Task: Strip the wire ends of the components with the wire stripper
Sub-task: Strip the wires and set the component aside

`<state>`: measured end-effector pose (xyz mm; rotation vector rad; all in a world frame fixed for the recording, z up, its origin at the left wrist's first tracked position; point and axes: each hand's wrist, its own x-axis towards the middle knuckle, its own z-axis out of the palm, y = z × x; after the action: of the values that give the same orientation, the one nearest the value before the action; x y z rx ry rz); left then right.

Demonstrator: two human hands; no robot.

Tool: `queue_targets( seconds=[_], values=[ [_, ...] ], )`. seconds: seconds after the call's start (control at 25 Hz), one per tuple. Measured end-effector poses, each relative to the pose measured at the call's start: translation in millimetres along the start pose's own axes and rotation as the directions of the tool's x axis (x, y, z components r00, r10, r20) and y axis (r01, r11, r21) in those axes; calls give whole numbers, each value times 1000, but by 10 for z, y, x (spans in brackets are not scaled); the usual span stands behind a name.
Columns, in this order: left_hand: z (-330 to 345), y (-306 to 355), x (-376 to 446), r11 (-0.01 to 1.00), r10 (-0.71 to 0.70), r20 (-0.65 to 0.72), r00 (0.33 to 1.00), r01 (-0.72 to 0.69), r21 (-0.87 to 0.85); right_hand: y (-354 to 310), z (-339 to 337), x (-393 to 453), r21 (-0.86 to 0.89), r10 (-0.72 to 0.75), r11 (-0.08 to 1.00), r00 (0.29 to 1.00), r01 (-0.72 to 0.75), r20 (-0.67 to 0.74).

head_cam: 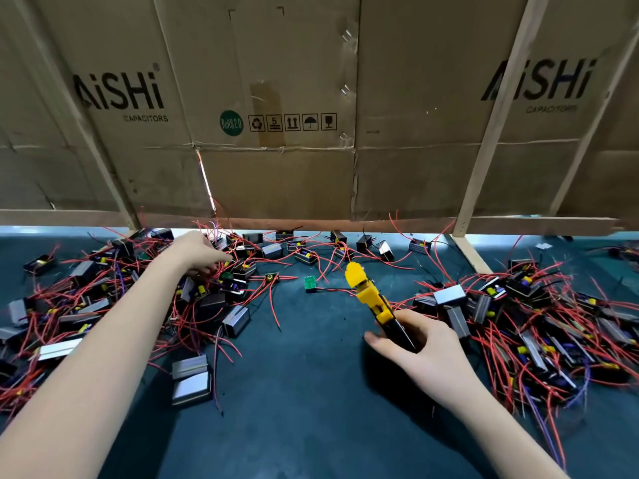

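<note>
Yellow stripper: gripped by its black handles in the right hand, fingers curled round them, head pointing away.
Left hand: fingers bent down into the left pile; grasp unclear.
Green board: just beyond the stripper head.
Right pile: beside the right hand.

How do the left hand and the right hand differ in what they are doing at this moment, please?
The left hand reaches far forward into the pile of components with red wires, while the right hand stays nearer the body. The right hand grips the yellow wire stripper by its black handles; whether the left hand grips anything is unclear. Both are bare, above the dark mat.
</note>
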<state>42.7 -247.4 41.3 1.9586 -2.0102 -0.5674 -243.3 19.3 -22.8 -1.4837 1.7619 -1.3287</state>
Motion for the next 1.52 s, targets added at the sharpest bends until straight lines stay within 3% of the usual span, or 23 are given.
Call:
queue_targets(
  seconds=[0.04,0.12,0.2,0.32,0.44,0.52,0.68,0.84,0.96,1.12,1.2,1.28,1.36,1.44,1.52],
  values=[
    [17,-9,27,998,41,-122,992,-46,-35,0,7,-2,-2,-1,1000,1000,1,-11],
    [105,-34,62,980,198,-289,937,-191,53,0,6,3,6,6,1000,1000,-6,-29],
    [249,-40,69,936,315,-198,928,-269,228,2,-17,11,30,13,999,999,-12,-30],
    [420,-20,129,883,224,16,975,-209,421,7,-41,18,101,19,995,1000,-18,-7],
    [350,0,207,981,36,17,999,-39,189,4,-53,20,160,26,987,1000,-26,3],
    [317,-29,246,990,-28,46,999,21,142,11,-67,39,194,51,980,999,-48,-14],
    [324,-130,334,995,78,-109,991,-70,76,44,-78,87,263,87,962,995,-74,-40],
    [379,-132,264,995,63,-244,968,-80,-60,74,-97,117,304,124,947,990,-100,-63],
    [476,-97,141,998,61,-446,893,-67,4,81,-105,127,336,150,935,986,-117,-72],
    [467,128,-79,981,-50,-613,788,-76,-177,74,-107,134,331,152,936,986,-123,-64],
    [337,310,-224,940,-61,-703,709,-196,-280,75,-113,140,324,164,936,985,-139,-52],
    [172,485,-426,852,29,-784,620,-425,-304,70,-117,146,335,179,929,983,-155,-44],
    [45,624,-700,698,249,-791,558,-670,-253,61,-127,152,354,191,921,981,-165,-39],
    [24,679,-984,494,536,-676,506,-837,-236,54,-134,151,370,199,913,979,-172,-36],
    [149,676,-1198,399,729,-496,471,-882,-251,58,-143,147,390,205,904,978,-175,-37]
  ],
)
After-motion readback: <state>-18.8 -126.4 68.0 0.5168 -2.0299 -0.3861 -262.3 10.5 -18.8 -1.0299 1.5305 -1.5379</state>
